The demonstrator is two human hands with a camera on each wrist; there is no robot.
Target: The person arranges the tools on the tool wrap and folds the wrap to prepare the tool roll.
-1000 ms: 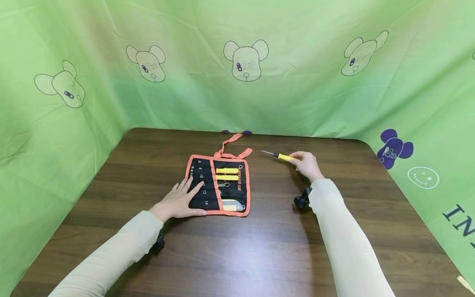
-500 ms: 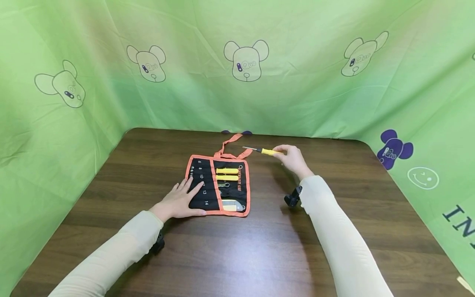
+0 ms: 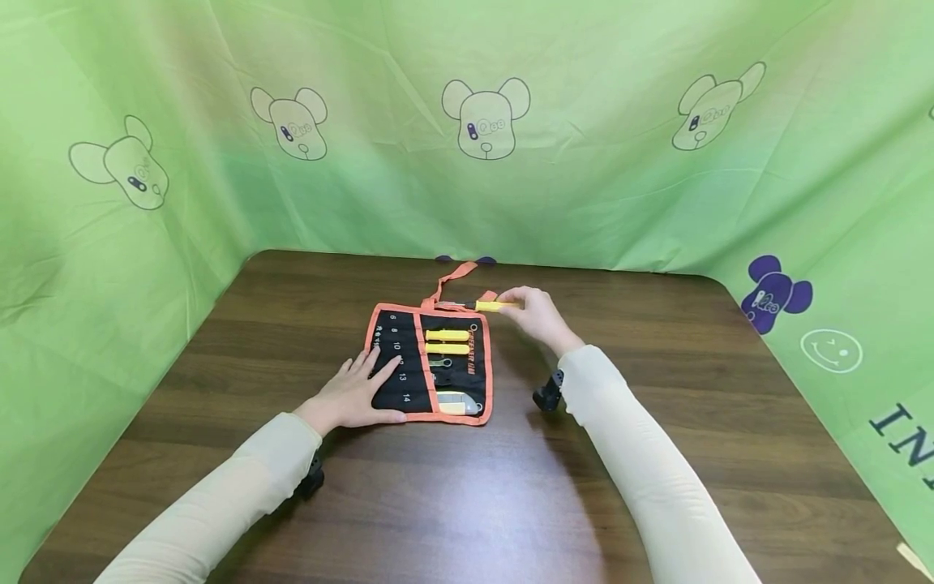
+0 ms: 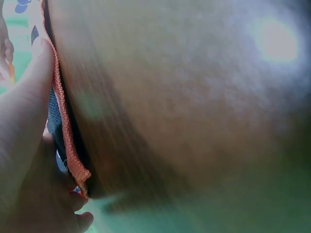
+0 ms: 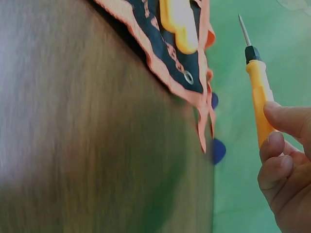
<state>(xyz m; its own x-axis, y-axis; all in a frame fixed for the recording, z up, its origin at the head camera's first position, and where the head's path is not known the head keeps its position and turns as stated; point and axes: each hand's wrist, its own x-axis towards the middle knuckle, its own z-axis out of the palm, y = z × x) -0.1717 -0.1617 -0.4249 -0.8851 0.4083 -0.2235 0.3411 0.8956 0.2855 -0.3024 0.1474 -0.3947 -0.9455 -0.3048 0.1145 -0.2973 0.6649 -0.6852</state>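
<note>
A black tool pouch (image 3: 397,381) with orange trim lies spread on the table, white size numbers down its left part. My left hand (image 3: 357,393) rests on that part with its fingers spread, the thumb along the near edge. Yellow-handled tools (image 3: 448,349) and a utility knife (image 3: 457,403) sit in its pockets, with a small ring-ended tool between them. My right hand (image 3: 536,315) pinches a screwdriver (image 5: 260,92) by its yellow handle. The shaft points left, over the pouch's far edge in the head view.
Orange tie straps (image 3: 454,274) trail from the pouch's far edge. The brown wooden table (image 3: 306,284) meets a green printed curtain (image 3: 365,203) at the back and both sides. Each wrist wears a small black camera (image 3: 547,392).
My right hand has carried the screwdriver leftward, from right of the pouch to over its far edge. My left hand has stayed in place on the pouch.
</note>
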